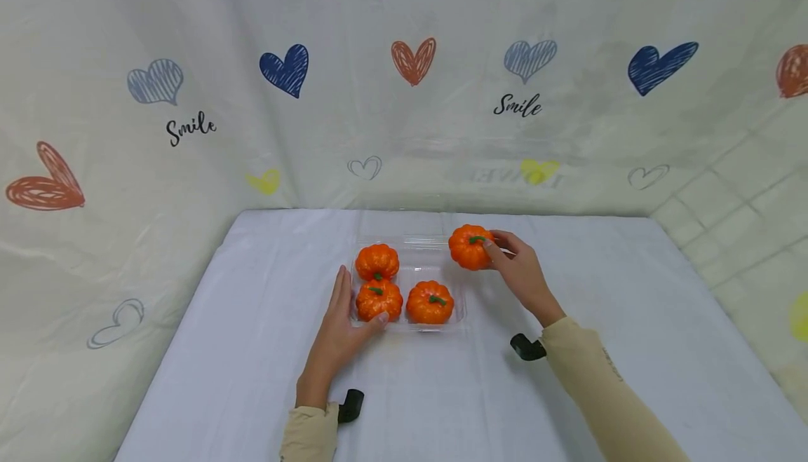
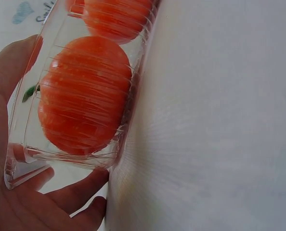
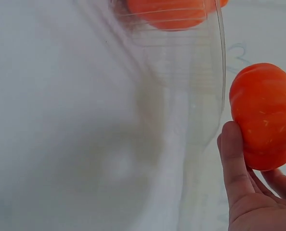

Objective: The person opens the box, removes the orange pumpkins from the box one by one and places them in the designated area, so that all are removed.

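A clear plastic clamshell container (image 1: 459, 292) stands on the table with three small orange pumpkins inside. Two of them, the back pumpkin (image 1: 376, 261) and the front pumpkin (image 1: 379, 301), fill the left side; another pumpkin (image 1: 430, 303) sits at front right. My left hand (image 1: 341, 336) holds the container's front left corner, fingers along the left wall and thumb at the front rim. Through the clear wall, the left wrist view shows a pumpkin (image 2: 85, 96). Above the back right part, my right hand (image 1: 520, 269) grips a fourth pumpkin (image 1: 469, 247) between thumb and fingers, off the table.
The container's clear lid (image 1: 404, 222) is raised at the back, near the table's far edge. A white cloth (image 1: 265, 287) covers the table. Behind it hangs a pale curtain (image 1: 353, 118) printed with hearts. Black wrist mounts (image 1: 351, 406) stick out beside both wrists.
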Motion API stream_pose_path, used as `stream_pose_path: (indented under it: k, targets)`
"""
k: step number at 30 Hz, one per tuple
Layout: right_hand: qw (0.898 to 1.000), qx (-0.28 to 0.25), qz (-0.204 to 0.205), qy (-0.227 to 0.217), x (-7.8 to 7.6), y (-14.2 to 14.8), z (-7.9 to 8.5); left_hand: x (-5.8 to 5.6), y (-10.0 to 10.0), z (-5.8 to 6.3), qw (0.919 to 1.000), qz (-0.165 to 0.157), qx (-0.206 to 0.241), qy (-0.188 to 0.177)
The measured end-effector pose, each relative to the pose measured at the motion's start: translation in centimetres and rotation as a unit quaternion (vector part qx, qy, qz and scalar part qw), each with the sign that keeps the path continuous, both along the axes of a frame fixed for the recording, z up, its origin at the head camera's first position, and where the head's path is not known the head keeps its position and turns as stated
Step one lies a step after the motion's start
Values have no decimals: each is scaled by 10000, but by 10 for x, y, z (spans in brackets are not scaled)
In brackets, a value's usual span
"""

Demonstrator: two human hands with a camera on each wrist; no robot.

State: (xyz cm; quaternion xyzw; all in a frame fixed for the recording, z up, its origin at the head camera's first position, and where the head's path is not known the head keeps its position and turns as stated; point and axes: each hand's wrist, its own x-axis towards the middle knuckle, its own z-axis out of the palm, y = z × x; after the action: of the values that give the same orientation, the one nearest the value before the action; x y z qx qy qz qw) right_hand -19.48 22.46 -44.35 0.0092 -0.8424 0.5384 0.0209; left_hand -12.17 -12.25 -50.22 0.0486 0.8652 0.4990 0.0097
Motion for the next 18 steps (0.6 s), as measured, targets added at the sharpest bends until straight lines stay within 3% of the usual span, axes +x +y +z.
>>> stream_pose_path:
  k: [8, 18]
  targets:
    - [9991, -296, -156, -247, 6, 14, -8, 1, -1, -3, 10000, 7, 19, -24]
    - [9971, -72, -353, -664, 10, 27, -19, -1, -2, -4, 10000, -11, 68, -28]
